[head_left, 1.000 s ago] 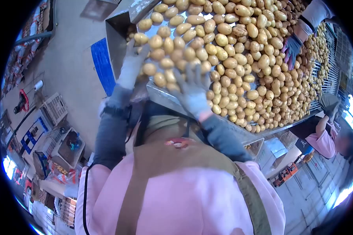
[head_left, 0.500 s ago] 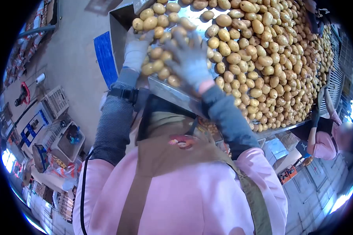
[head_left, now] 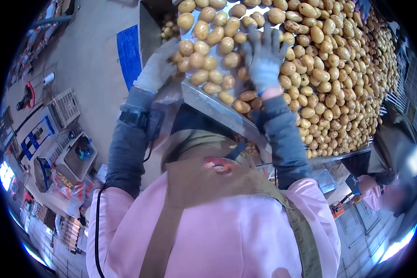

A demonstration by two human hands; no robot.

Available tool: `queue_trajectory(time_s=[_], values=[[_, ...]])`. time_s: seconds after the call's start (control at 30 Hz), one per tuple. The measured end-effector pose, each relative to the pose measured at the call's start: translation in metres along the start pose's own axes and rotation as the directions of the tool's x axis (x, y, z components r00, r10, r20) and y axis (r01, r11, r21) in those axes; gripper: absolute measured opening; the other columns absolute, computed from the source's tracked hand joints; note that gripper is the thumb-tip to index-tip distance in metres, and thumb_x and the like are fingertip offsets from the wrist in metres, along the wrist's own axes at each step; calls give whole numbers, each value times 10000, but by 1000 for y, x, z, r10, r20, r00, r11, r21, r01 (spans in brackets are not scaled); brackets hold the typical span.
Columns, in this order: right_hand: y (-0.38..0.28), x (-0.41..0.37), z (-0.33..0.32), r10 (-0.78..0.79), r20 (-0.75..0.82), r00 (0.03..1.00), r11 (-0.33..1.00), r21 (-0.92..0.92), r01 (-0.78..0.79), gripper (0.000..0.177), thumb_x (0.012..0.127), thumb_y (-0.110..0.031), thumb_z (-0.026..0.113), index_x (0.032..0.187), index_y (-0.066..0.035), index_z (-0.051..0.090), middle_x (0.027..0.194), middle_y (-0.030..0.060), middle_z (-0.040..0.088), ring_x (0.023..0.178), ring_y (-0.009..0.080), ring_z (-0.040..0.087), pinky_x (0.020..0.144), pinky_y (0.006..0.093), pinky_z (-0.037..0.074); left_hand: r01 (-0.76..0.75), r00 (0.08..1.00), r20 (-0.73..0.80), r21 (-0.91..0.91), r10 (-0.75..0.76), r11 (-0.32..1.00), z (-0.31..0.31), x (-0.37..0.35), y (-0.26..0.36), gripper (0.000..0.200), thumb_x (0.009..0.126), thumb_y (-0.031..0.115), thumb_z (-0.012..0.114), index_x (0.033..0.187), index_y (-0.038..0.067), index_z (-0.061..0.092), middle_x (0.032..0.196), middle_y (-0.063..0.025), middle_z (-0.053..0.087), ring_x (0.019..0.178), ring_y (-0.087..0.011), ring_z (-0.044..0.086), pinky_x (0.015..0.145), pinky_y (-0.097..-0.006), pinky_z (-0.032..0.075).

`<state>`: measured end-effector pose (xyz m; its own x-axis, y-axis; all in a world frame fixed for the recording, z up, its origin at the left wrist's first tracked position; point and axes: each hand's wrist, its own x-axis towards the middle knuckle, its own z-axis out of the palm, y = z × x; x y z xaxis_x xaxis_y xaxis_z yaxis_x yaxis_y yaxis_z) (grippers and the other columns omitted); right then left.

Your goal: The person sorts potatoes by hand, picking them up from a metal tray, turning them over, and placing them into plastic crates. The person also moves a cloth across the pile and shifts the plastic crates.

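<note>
Yellow-brown potatoes cover a metal sorting table, packed thickly on the right. A looser group, with a potato among them, lies between my two hands on the bare metal. My right hand, in a grey-white glove, rests over potatoes with its fingers spread, open. At the table's left end, my left hand, gloved too, is cupped beside the outermost potatoes with its fingers loosely extended. No potato is visibly gripped in either hand.
A metal lip borders the table in front of my body. A blue panel stands left of it, near a chute with more potatoes. Crates sit on the floor at left. Other people stand along the right side.
My right hand has moved right, away from my left hand. Potatoes between the hands have spread apart, and more metal shows. A person at right has shifted, with a dark garment now in view.
</note>
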<state>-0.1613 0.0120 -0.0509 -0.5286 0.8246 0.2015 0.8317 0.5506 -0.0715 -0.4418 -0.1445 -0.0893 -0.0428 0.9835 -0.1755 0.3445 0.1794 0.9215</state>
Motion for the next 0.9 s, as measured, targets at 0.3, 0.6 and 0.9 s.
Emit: queue_trajectory(time_s=[0.3,0.6,0.9], values=[[-78,-10,-8,-289,115,951,933,258,252,475,913,-471,609,1334,-253,626,1497,54,484,1405,375,383,1146,604,243,267,942,-1,-609,-337,747,25,-15,64,860,856,-11,627,1606,101,220,1515,-143,403,1350,-226,450,1096,-349,405],[-41,-102,-47,-96,289,952,983,180,45,643,858,-464,668,1446,-248,522,1521,108,420,1458,358,308,1175,635,156,196,938,7,-835,-346,515,9,-35,72,793,878,-15,576,1593,78,246,1561,-140,383,1368,-221,469,1133,-332,389],[-59,75,30,22,-102,995,999,44,-17,507,898,-510,584,1343,-267,588,1511,91,447,1365,513,341,1145,688,184,385,803,-242,-487,-545,784,15,3,61,415,940,16,594,1355,24,602,1346,-138,613,1241,-217,582,1060,-317,456]])
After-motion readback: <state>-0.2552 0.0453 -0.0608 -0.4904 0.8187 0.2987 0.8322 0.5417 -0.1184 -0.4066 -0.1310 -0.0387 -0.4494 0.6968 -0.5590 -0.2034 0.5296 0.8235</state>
